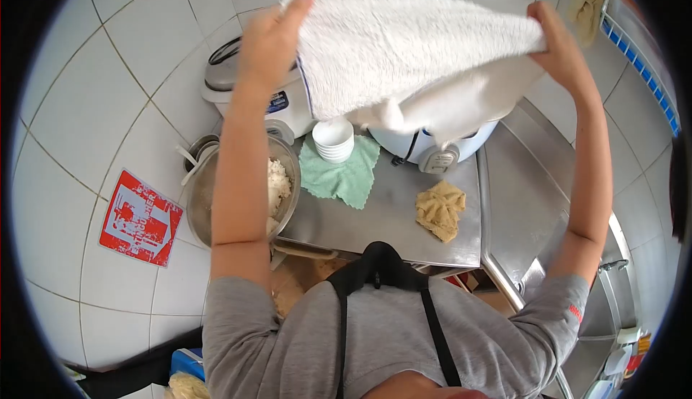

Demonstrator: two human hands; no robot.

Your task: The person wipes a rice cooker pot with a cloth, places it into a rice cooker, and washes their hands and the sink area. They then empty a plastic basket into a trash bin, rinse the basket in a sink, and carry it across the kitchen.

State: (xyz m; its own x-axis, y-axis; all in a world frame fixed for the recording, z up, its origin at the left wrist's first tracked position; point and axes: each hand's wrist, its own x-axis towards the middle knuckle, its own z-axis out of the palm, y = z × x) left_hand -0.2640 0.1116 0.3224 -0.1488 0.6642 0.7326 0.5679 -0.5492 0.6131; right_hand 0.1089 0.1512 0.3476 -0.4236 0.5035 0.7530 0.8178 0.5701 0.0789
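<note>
A white terry towel [404,46] with a dark edge stripe is stretched between my raised hands. My left hand [274,42], slightly blurred, grips its left corner. At its right end, my right hand [556,46] is closed on the cloth. Behind and below the towel is a pale blue rice cooker [472,139], its upper part hidden by the cloth. Another cooker, white with a grey lid [223,74], stands at the left, partly behind my left arm.
White bowls [334,136] are stacked on a green cloth [353,175]. A crumpled yellow cloth [440,210] lies on the steel counter [389,226]. A metal pot [288,204] with rice is left, partly behind my arm. A steel sink [533,273] is right; a wire rack [634,60] hangs above.
</note>
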